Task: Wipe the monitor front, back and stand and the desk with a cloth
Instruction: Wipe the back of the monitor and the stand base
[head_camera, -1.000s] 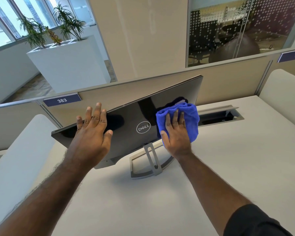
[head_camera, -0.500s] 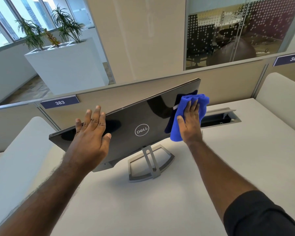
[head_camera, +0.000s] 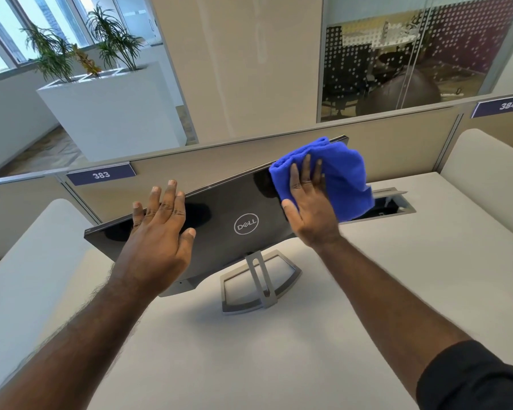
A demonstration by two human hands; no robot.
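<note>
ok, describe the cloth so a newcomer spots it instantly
Find the black monitor on the pale desk, its back toward the camera. At its upper right corner the right hand presses the cloth: bright blue, bunched, the only vivid colour here.

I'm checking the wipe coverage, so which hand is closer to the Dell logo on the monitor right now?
Left, narrowly. The left hand presses flat on the monitor back, thumb just left of the Dell logo; the right hand presses the blue cloth up and right.
</note>
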